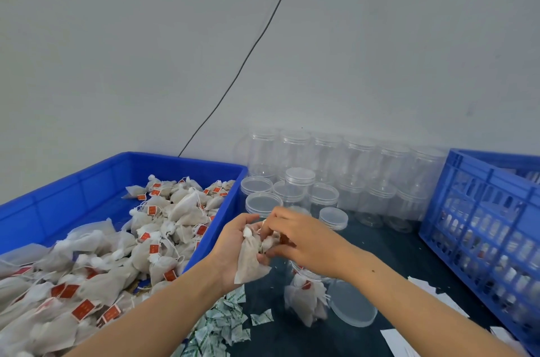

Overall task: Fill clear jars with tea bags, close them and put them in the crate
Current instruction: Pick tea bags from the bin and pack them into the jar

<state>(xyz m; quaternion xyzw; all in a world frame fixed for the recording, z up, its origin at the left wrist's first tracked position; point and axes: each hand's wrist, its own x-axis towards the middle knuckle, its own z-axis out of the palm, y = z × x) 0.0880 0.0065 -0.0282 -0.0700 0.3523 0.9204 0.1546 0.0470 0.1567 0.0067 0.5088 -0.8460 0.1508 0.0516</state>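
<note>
The left hand (233, 248) grips a bunch of tea bags (248, 263) above the open jar (306, 298), so the right hand (301, 239) can pinch one out and drop it in. The crate (482, 210) waits at right.

Two hands: left (233, 251), right (301, 239). 
One blue bin (87, 181) heaped with tea bags (163, 228), too many to count. 
One blue crate (479, 210). 
One open jar (309, 298) with several bags inside; exact count unclear. 
One loose lid (353, 307) on counter (388, 245). 
Empty lidded jars (330, 181): roughly fifteen, overlap hides exact number. 
Small sachets (222, 324): dozens. 
White paper slips (438, 295): several.
</note>
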